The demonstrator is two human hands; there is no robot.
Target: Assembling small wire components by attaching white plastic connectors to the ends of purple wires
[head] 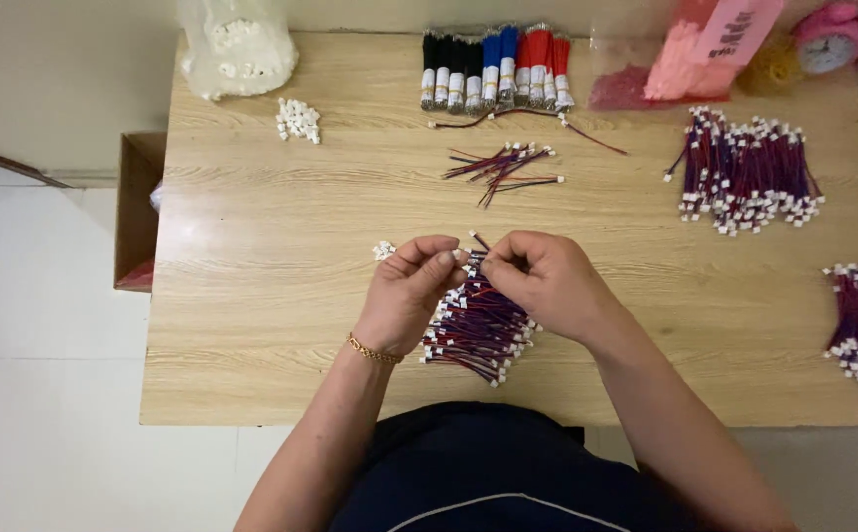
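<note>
Near the table's [251,374] front edge, above a wire bundle [478,330], the left hand [404,296] and right hand [547,281] pinch one small connector lead [473,254] between fingertips, best kept aligned and steady, loose wires [503,167] lying farther back.

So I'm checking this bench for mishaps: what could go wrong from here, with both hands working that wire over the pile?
1. The wire piece is pinched between the left hand and right hand; if a grip slips, it could drop into the finished pile below and get mixed in.
2. The loose white connectors beside the left hand could be brushed away.
3. The right forearm might sweep the pile toward the table edge.
</note>
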